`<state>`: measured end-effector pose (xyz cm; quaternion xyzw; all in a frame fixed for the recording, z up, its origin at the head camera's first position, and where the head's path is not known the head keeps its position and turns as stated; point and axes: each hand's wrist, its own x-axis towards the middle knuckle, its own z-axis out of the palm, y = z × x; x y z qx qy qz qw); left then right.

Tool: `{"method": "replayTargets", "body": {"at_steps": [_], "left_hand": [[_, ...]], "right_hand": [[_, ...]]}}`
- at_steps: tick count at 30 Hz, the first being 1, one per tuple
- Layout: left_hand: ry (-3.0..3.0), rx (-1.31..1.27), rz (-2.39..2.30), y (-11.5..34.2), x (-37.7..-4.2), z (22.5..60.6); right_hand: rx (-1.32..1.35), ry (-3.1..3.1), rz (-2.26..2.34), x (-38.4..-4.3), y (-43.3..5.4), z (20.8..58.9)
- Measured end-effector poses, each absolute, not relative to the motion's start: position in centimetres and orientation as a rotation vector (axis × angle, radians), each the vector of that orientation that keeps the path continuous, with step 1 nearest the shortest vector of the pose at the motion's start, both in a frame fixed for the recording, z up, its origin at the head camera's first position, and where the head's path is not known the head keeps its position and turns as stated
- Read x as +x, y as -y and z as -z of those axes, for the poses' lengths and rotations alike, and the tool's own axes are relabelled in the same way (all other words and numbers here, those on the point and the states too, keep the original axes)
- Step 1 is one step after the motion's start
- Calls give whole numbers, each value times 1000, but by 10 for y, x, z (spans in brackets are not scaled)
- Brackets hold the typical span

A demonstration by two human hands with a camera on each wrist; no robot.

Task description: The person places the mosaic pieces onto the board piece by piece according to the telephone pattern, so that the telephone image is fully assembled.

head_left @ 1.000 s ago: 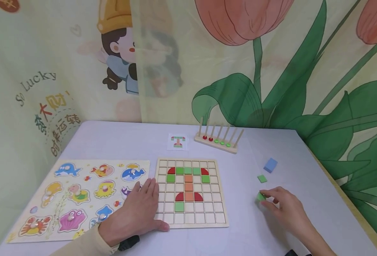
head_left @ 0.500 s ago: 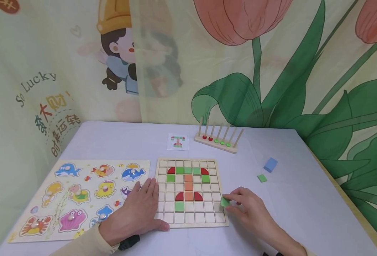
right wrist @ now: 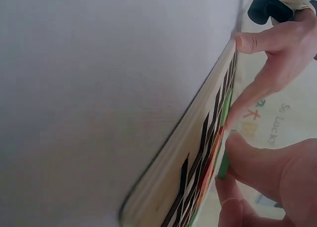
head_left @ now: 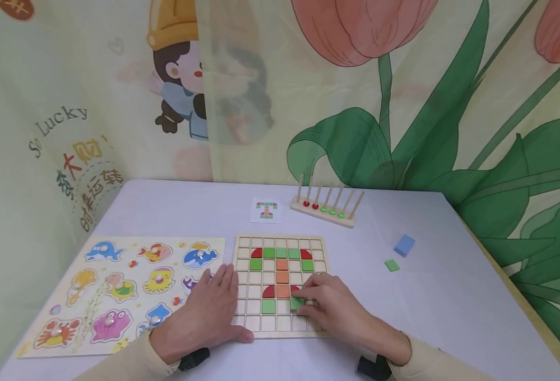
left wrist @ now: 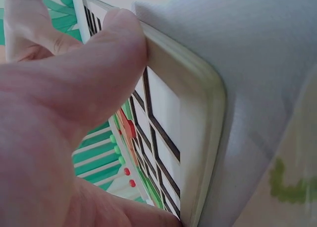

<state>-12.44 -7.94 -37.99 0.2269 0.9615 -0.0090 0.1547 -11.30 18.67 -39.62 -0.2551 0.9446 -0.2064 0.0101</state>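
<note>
My right hand (head_left: pixel 334 304) pinches a green square tile (head_left: pixel 295 302) between thumb and fingertips, close over the wooden grid board (head_left: pixel 289 335). The held tile sits just below a red quarter-circle tile that the fingers partly cover; in the right wrist view the green tile (right wrist: pixel 224 165) stands tilted. My left hand (head_left: pixel 208 307) rests along the board's left side, fingers straight, its thumb (left wrist: pixel 119 43) on the near edge. Set in the grid are a column of orange tiles (head_left: pixel 282 278), red quarter-circles (head_left: pixel 269 291) and several green squares (head_left: pixel 268 306).
Right of the board lie a loose green tile (head_left: pixel 392 265) and a blue block (head_left: pixel 404 245). Behind it are a pattern card (head_left: pixel 266 210) and a peg stand (head_left: pixel 324 211) with red and green beads. A sea-animal knob puzzle (head_left: pixel 129 246) lies to the left, partly under my left hand.
My right hand has carried the green tile leftward from the table at the right to over the grid's lower rows. The left hand has stayed on the board's edge.
</note>
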Motion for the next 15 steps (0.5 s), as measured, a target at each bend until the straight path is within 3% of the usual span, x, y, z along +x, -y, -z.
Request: {"method": "replayTargets", "body": {"at_steps": [15], "left_hand": [[-2760, 667, 80, 79, -126, 379]], "right_hand": [[-946, -2910, 609, -121, -164, 397]]}}
